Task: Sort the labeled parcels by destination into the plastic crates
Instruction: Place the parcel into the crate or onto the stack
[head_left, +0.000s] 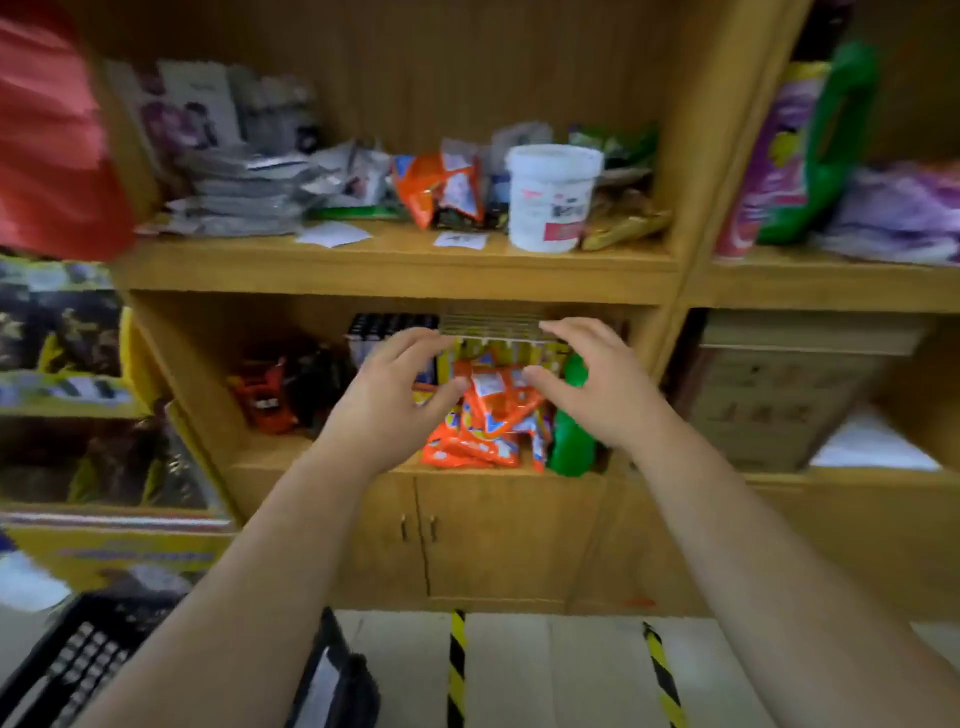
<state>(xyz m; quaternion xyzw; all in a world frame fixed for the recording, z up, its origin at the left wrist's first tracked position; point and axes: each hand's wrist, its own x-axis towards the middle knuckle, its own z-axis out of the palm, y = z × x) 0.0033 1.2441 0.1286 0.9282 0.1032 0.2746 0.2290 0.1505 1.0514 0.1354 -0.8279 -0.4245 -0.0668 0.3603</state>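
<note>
Locate upright orange packet (493, 389) on lower shelf (270, 454), dead ahead, midway between half-curled left hand (400, 387) and right hand (597, 387), neither nearer; grasp undeterminable; black crate (88, 665) lower left.

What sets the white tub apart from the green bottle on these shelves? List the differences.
The white tub is wide, squat and lidded; the green bottle is slimmer. The white tub stands on the upper shelf; the green bottle stands on the lower shelf. The white tub shows in full; the green bottle is partly hidden by the right hand. Both stand upright.
</note>
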